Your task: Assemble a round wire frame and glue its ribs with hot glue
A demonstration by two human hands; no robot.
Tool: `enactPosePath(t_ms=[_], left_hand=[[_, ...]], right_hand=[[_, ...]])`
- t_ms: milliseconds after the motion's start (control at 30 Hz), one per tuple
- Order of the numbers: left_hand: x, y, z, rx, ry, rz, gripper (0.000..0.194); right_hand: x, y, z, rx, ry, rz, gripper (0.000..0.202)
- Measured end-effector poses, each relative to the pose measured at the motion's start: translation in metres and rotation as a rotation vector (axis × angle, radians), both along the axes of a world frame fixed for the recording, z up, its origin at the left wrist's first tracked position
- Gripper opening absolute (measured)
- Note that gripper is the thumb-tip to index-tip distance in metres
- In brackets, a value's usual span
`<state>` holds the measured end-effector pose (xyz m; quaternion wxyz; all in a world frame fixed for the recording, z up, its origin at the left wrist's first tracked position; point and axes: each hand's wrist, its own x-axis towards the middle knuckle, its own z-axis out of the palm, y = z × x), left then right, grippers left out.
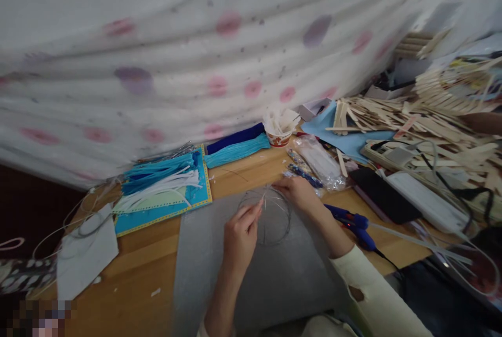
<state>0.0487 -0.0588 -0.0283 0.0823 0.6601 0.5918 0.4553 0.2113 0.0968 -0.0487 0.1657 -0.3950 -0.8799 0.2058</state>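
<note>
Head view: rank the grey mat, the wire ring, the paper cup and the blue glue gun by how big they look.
1. grey mat
2. wire ring
3. blue glue gun, close to the ring, so unsure
4. paper cup, farther away

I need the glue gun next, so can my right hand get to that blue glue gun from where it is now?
Probably yes. The blue glue gun lies in the open on the wooden table, just beside your right forearm, nothing on top. But your right hand is pinching the wire ring.
</note>
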Motion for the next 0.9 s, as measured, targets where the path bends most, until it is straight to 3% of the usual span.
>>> enactPosePath(t_ms=[267, 567, 900], left_hand=[[0.002, -0.003, -0.008, 0.013, -0.050, 0.005, 0.041], [0.004, -0.002, -0.006, 0.067, 0.017, -0.004, 0.044], [0.003, -0.004, -0.006, 0.033, 0.038, 0.008, 0.044]], right_hand=[[-0.001, -0.003, -0.004, 0.023, 0.039, -0.003, 0.023], [0.002, -0.002, -0.015, 0.040, 0.058, -0.020, 0.025], [0.002, -0.002, -0.013, 0.035, 0.046, -0.012, 0.025]])
